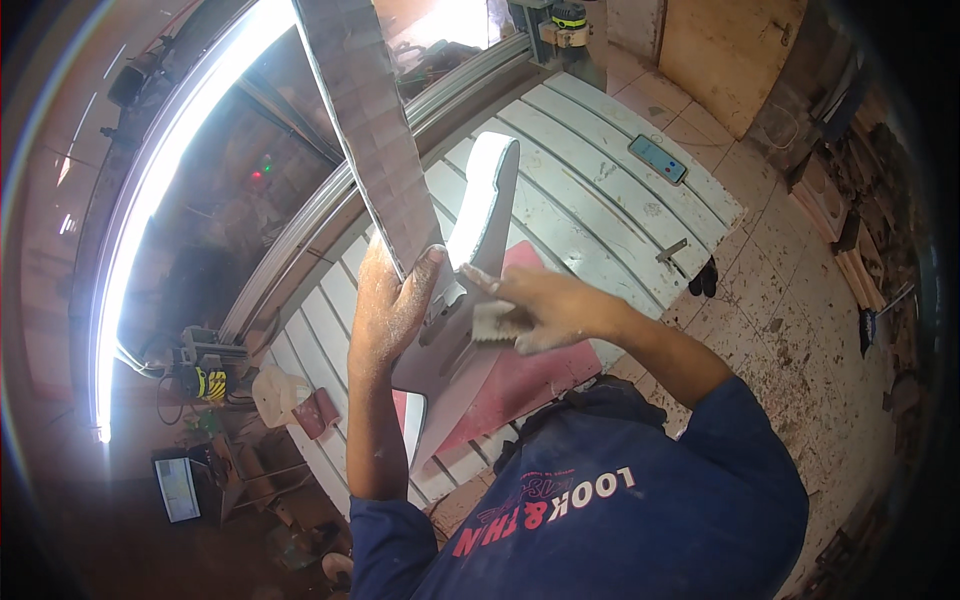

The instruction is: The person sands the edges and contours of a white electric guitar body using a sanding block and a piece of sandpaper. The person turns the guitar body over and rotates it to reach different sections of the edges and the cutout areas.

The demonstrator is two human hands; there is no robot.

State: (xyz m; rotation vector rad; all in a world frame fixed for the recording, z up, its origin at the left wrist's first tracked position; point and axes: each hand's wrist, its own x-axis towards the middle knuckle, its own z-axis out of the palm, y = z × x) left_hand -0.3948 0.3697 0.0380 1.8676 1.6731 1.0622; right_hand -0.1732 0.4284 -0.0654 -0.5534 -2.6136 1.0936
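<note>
A large grey-coated piece [367, 110] with pale edges rises from the table toward the top of the view. A curved arm with a bright white edge [478, 200] branches off it, and its lower part spreads over a red sheet [545, 385]. My left hand [392, 305], dusty with pale powder, is closed round the long limb near the junction, thumb on the near face. My right hand [545, 305] holds a small pale pad or spreader [500, 322] under its fingers, kind unclear. Its index fingertip reaches the junction, by a pale patch [452, 293].
The white slatted table [590, 190] carries a phone [658, 159], a small metal piece [672, 250] and a dark red object [316, 413]. A metal rail [300, 265] runs behind it beside a bright light tube [150, 200]. Wooden pieces [850, 240] stand at right on the tiled floor.
</note>
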